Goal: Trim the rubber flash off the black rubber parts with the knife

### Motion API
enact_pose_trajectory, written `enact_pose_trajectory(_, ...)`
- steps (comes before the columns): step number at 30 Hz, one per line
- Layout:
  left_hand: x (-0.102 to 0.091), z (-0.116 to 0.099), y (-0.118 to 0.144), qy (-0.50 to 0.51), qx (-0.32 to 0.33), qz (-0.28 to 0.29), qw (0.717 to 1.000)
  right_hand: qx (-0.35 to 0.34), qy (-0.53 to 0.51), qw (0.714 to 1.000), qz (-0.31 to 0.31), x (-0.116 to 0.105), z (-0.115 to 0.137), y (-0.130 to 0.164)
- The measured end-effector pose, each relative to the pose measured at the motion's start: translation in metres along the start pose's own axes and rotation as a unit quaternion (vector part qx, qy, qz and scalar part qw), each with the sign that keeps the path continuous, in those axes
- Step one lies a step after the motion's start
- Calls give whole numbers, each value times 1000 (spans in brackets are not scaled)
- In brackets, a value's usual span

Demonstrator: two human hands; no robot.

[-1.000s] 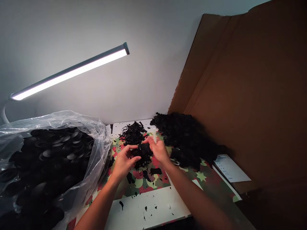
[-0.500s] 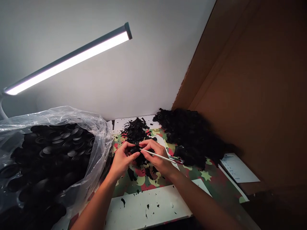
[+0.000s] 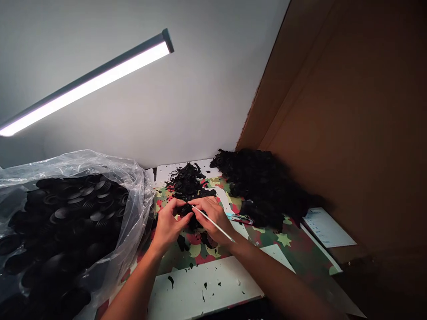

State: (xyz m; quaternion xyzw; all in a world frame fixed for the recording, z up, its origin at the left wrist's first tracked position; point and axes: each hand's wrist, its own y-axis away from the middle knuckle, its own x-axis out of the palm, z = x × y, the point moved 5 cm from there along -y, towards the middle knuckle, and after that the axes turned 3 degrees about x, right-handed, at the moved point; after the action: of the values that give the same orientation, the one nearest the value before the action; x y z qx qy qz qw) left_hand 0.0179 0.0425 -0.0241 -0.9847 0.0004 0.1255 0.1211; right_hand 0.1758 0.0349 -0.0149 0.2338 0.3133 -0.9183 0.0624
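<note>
My left hand pinches a small black ribbed part between thumb and fingers, above the middle of the table. Close against it, my right hand is closed around a thin white stick, whose tip meets the black part. Fingers hide much of the part, and its exact kind does not show. Beneath and behind the hands lie black scraps in a loose heap.
To the left, a clear plastic bag holds many black ribbed parts. A large black pile sits at right by a cardboard wall. A white board, a paper, a red-and-blue tool and a lit lamp are around.
The white stick has swung to a steeper slant, its rear end now lower and over my right wrist. My right hand has turned and shifted slightly left. The view has moved a little.
</note>
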Motion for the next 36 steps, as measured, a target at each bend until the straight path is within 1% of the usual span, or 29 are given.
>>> enact_pose_trajectory(2,0,-5,1,25,31,-9,999,56,27,998,-19,1,-11,-1)
enact_pose_trajectory(3,0,-8,2,47,40,-7,998,89,37,995,-18,1,-19,-2)
enact_pose_trajectory(4,1,-10,3,71,44,-4,997,123,42,991,-9,1,-27,-3)
enact_pose_trajectory(6,1,-11,3,118,32,-3,993,183,32,982,27,0,-42,-3)
enact_pose_trajectory(8,-2,-8,2,155,8,-25,988,223,-11,973,59,-2,-51,-3)
enact_pose_trajectory(9,-4,-7,1,170,-2,-39,985,229,-49,970,63,-3,-52,-3)
enact_pose_trajectory(11,-6,-4,0,186,-15,-49,981,217,-154,963,46,-7,-49,-5)
enact_pose_trajectory(13,-6,-2,-1,185,-29,-30,982,184,-265,947,10,-11,-41,-7)
enact_pose_trajectory(15,-4,-1,-1,165,-40,-6,985,157,-317,936,-1,-12,-32,-7)
enact_pose_trajectory(16,-4,-1,-1,146,-40,1,988,150,-312,938,10,-10,-27,-7)
enact_pose_trajectory(18,-3,-3,0,95,-28,7,995,147,-242,958,54,-3,-19,-5)
enact_pose_trajectory(20,-3,-4,1,48,-11,6,999,142,-129,977,89,4,-15,-2)
enact_pose_trajectory(21,-3,-4,2,35,-4,3,999,136,-71,984,94,6,-13,-2)
enact_pose_trajectory(23,-2,-5,3,33,6,-6,999,116,31,988,92,7,-10,-2)
enact_pose_trajectory(26,-2,-8,3,35,22,-10,999,77,141,982,99,4,-6,-6)
enact_pose_trajectory(29,-3,-12,1,8,35,13,999,42,190,972,129,2,-3,-9)
enact_pose_trajectory(33,-2,-13,-4,-76,56,77,993,28,186,970,152,5,-4,-8)
enact_pose_trajectory(34,-3,-13,-5,-106,69,83,988,25,187,970,153,7,-5,-7)
enact_pose_trajectory(36,-5,-14,-5,-157,93,76,980,16,194,968,155,10,-6,-6)
